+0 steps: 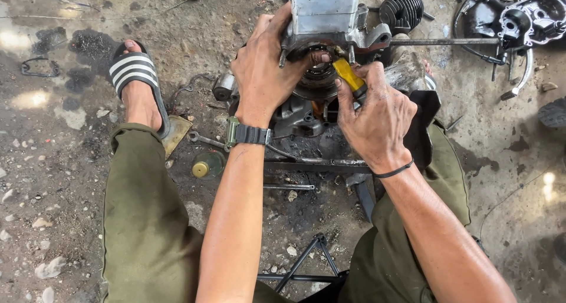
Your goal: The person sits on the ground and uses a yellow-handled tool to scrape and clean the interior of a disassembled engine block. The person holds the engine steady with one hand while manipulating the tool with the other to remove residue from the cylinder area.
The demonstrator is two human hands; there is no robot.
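The left hand wraps its fingers over the lower edge of a boxy, dull-silver metal engine cylinder, gripping it above the greasy crankcase on the rough, oil-stained concrete floor. The right hand is closed around a yellow-handled tool, its tip pressed toward the round, ridged opening under the cylinder. A black finned cylinder head lies just behind, and a threaded steel rod runs beside it.
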